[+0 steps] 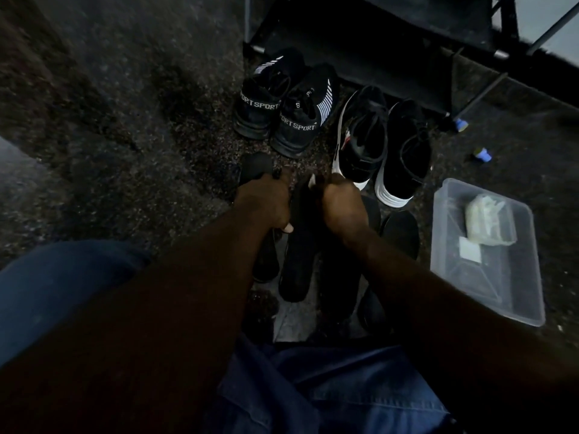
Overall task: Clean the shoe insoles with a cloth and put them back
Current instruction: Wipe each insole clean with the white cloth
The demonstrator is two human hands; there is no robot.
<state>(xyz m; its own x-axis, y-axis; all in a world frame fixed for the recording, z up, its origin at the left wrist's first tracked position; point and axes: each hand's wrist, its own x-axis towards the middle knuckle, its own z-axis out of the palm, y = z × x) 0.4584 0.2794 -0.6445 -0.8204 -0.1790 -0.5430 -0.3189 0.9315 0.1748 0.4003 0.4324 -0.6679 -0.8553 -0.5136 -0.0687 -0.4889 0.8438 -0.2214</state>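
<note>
Gripping a black insole (255, 170) in our left hand (263, 203) to steady it | right hand (343, 205) curled beside, contents unclear | more insoles (297, 261) beneath both | sneakers (363, 136) just beyond, awaiting refitting

You're in a home, prob. a bedroom or hallway corner, dim light, speckled dark carpet (141, 145), two pairs of black shoes (332, 126) lined up by a metal-frame rack (360, 29), clear plastic tub (488, 296) on the floor w/ small bits inside
</note>
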